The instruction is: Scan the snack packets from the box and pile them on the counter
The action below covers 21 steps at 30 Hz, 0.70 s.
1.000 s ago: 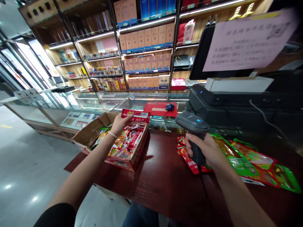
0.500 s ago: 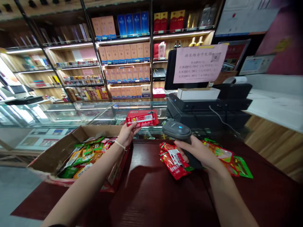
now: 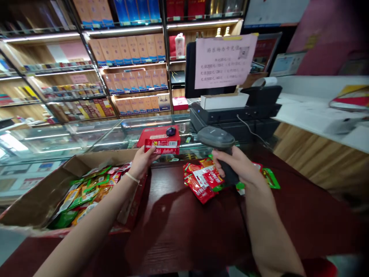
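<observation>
My left hand (image 3: pixel 143 159) is closed on a red snack packet (image 3: pixel 164 147), its barcode side turned toward me. My right hand (image 3: pixel 240 165) grips a black handheld barcode scanner (image 3: pixel 216 137) by its handle, the head pointing left toward the packet with a gap between them. Under the scanner, a pile of red snack packets (image 3: pixel 201 186) lies on the dark wooden counter. Partly hidden behind my right hand are more packets, with a green one (image 3: pixel 271 179) showing. To the left, an open cardboard box (image 3: pixel 31 204) holds many colourful snack packets (image 3: pixel 92 190).
A glass display case (image 3: pixel 106 130) runs behind the counter. On it are a red mat (image 3: pixel 144 136) with a black mouse (image 3: pixel 170 131). A monitor with a pink notice (image 3: pixel 223 61) stands beside a receipt printer (image 3: pixel 261 96). Shelves of boxed goods (image 3: pixel 127 50) line the wall.
The view has swung right and slightly down. The scanner's blue light no longer shows. Both hands keep their holds, with the scanner and packet still apart.
</observation>
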Available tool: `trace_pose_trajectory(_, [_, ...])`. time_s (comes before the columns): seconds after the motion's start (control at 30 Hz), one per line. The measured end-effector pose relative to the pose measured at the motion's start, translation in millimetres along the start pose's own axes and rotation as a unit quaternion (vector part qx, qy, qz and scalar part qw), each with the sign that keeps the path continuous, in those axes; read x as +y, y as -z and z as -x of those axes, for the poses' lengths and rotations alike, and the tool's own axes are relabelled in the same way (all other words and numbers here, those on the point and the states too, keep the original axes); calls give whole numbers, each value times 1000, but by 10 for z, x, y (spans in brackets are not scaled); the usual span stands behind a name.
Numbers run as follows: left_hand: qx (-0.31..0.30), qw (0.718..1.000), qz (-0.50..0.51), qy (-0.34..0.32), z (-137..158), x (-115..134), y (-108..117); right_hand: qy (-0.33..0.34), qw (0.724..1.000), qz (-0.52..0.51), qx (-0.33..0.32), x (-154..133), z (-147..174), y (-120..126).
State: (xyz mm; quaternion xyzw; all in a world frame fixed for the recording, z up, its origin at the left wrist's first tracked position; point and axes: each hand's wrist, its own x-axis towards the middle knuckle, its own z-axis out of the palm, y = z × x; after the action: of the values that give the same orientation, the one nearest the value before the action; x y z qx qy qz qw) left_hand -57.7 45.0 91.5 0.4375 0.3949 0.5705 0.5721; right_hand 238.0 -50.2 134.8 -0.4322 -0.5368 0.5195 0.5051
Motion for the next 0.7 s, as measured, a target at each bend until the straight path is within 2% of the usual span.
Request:
trace_pose_trajectory(0.1, [-77,992,-93,47,42,-98,-163,28,999,-12,38,-84,60,205])
trace_pose_trajectory(0.17, [-149,968,-197,41,68,-212,-326,48,997,-22,62,-133,112,330])
trace_pose_trajectory(0.23, [-210,922,-324,-23,109,-369,-527,65,994,-30,86,-172,166,433])
trace_pose_trajectory(0.3, [-254,863,-424,-103,174,-567,-746,77,991,-34,103,-198,218,512])
trace_pose_trajectory(0.37, [-295,813,-478,-150,260,-798,-962,87,989,-38,111,-213,264,579])
trace_pose_trajectory(0.43, [-330,781,-503,-168,349,-1041,-1151,101,988,-43,113,-221,305,639])
trace_pose_trajectory(0.53, [-344,760,-515,-196,436,-1378,-1369,114,984,-47,125,-230,356,720])
trace_pose_trajectory(0.7, [-360,769,-471,-238,411,-1747,-1645,113,981,-35,155,-250,401,800])
